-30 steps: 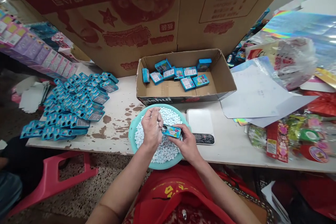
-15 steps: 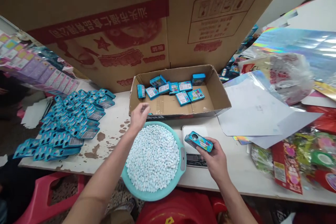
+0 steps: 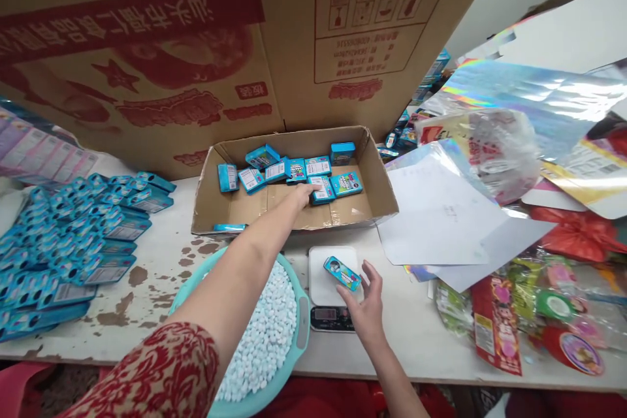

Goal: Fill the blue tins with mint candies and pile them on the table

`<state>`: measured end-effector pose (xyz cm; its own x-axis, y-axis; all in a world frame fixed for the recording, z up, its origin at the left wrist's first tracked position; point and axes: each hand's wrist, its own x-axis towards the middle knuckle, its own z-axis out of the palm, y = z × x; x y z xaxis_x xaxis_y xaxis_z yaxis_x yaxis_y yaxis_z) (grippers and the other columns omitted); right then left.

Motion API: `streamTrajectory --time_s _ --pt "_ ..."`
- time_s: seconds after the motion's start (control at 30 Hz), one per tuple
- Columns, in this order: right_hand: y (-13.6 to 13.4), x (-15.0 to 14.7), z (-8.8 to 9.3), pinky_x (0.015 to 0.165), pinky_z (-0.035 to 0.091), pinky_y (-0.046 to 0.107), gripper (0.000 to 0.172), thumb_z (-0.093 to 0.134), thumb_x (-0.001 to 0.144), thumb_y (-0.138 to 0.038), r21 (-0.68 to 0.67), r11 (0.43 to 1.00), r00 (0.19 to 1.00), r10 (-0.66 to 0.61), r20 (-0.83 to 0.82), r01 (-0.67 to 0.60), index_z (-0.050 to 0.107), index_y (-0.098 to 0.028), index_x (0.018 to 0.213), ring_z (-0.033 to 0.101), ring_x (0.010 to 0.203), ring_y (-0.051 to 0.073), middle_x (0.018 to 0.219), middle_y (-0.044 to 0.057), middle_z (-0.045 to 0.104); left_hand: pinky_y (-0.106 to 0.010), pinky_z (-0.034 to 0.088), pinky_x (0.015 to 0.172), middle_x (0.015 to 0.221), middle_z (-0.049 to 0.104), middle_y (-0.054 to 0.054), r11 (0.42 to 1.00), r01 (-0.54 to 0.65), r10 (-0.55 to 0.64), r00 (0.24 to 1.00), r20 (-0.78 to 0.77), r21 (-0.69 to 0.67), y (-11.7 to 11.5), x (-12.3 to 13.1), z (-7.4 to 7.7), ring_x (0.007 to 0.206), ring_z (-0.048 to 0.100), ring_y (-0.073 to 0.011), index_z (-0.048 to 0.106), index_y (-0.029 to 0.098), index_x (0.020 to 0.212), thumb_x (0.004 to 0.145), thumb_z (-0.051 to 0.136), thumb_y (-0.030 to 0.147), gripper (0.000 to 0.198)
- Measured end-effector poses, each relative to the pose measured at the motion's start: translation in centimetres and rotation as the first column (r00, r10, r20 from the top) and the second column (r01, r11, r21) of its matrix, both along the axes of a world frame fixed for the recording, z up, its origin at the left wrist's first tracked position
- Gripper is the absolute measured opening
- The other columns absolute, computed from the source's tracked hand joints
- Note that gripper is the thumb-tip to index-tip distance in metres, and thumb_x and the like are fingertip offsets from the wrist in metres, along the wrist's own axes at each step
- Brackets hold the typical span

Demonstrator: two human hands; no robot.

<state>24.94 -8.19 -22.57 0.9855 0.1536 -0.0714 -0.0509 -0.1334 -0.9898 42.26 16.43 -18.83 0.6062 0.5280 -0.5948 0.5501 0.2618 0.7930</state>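
My left hand (image 3: 304, 194) reaches into a shallow cardboard tray (image 3: 296, 225). Its fingers are stretched out and touch the left edge of a small blue box (image 3: 323, 189) lying there; they do not look closed around it. Over a white digital scale (image 3: 317, 281), my right hand (image 3: 365, 300) has its thumb and fingers spread apart beside another blue box (image 3: 343, 273). That box sits at a slant on the scale's plate, with a round dark opening at its far left end. Under my left forearm, a turquoise basin (image 3: 302, 333) full of small pale candies (image 3: 269, 333) is partly hidden.
Many blue boxes (image 3: 98, 235) are stacked at the left. A large carton (image 3: 294, 46) stands behind the tray. White sheets (image 3: 435, 215) and packaged sweets (image 3: 499, 326) lie at the right. The table's front edge (image 3: 441, 375) runs below.
My left hand has moved right, from the tray's near left side to the box inside. My right hand has set its box onto the scale and let go. The view has shifted right.
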Motion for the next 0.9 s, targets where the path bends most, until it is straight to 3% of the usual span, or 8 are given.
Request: streamTrajectory --time_s 0.13,0.23,0.37,0.5,0.57,0.67,0.73,0.9 --pt "-1.4 -0.8 1.8 0.101 0.039 0.052 0.071 0.066 0.075 -0.038 -0.032 0.995 0.995 -0.091 0.027 0.092 0.031 -0.023 0.135 0.037 0.128 0.028 0.139 0.015 0.033 -0.037 0.051 0.068 0.07 0.065 -0.006 0.996 0.09 -0.09 0.996 -0.014 -0.014 -1.1 0.9 1.5 0.075 0.064 -0.0245 0.055 0.015 0.075 0.047 0.082 0.01 0.039" --pt "-2.0 -1.0 3.7 0.1 0.04 0.053 0.064 0.066 0.077 -0.034 -0.051 0.979 0.962 -0.181 0.206 0.196 0.036 -0.022 0.133 0.041 0.125 0.028 0.135 0.014 0.036 -0.033 0.05 0.073 0.081 0.066 -0.004 0.99 0.13 -0.134 0.987 0.086 0.057 -1.1 -0.8 4.2 0.084 0.063 -0.0221 0.056 0.016 0.079 0.046 0.077 0.001 0.042" --pt "-0.7 -1.3 7.3 0.097 0.043 0.05 0.049 0.065 0.078 -0.027 -0.015 0.981 0.93 -0.179 0.321 0.194 0.048 -0.022 0.123 0.05 0.115 0.026 0.123 0.012 0.048 -0.025 0.048 0.077 0.092 0.065 0.0 0.955 0.226 -0.282 0.894 0.348 0.192 -0.9 -8.5 9.4 0.092 0.06 -0.0172 0.057 0.019 0.089 0.049 0.076 0.003 0.047" --pt "2.2 -2.4 10.8 0.095 0.046 0.045 0.059 0.07 0.073 -0.033 0.098 0.995 0.987 -0.037 0.153 0.023 0.046 -0.021 0.126 0.054 0.114 0.026 0.129 0.013 0.05 -0.029 0.048 0.081 0.099 0.065 -0.003 0.844 0.476 -0.536 0.746 0.395 0.247 -2.0 -19.1 12.8 0.092 0.061 -0.018 0.059 0.02 0.099 0.064 0.075 0.022 0.038" --pt "3.3 -3.2 11.7 0.087 0.05 0.043 0.054 0.073 0.068 -0.038 0.131 0.983 0.992 0.127 -0.006 -0.126 0.055 -0.02 0.116 0.061 0.102 0.026 0.116 0.011 0.061 -0.032 0.047 0.084 0.102 0.066 -0.004 0.768 0.587 -0.64 0.691 0.337 0.256 -2.1 -23.4 12.5 0.094 0.061 -0.0193 0.061 0.02 0.102 0.07 0.071 0.028 0.034" --pt "3.9 -4.8 11.6 0.075 0.053 0.038 0.043 0.076 0.063 -0.042 0.157 0.955 0.943 0.28 -0.182 -0.253 0.061 -0.019 0.096 0.065 0.08 0.023 0.088 0.005 0.069 -0.037 0.043 0.092 0.104 0.066 -0.005 0.747 0.444 -0.588 0.789 0.18 0.495 -0.5 -27.3 9.6 0.1 0.059 -0.0211 0.064 0.021 0.101 0.081 0.059 0.034 0.024" --pt "3.6 -6.1 11.1 0.07 0.053 0.034 0.042 0.077 0.062 -0.041 0.143 0.957 0.933 0.281 -0.223 -0.253 0.059 -0.02 0.094 0.064 0.074 0.021 0.082 0.003 0.068 -0.04 0.038 0.098 0.105 0.066 -0.006 0.63 0.344 -0.523 0.851 0.053 0.696 0.9 -28.5 6.7 0.105 0.055 -0.0222 0.064 0.021 0.099 0.086 0.051 0.034 0.023" --pt "2.7 -10.2 10.3 0.071 0.054 0.033 0.043 0.076 0.064 -0.035 0.194 0.93 0.895 0.356 -0.27 -0.312 0.055 -0.021 0.099 0.064 0.076 0.019 0.086 0.002 0.067 -0.04 0.034 0.1 0.118 0.059 -0.008 0.324 0.502 -0.6 0.764 -0.236 0.802 1.7 -29.7 2.1 0.112 0.049 -0.0231 0.06 0.021 0.111 0.089 0.047 0.038 0.032"
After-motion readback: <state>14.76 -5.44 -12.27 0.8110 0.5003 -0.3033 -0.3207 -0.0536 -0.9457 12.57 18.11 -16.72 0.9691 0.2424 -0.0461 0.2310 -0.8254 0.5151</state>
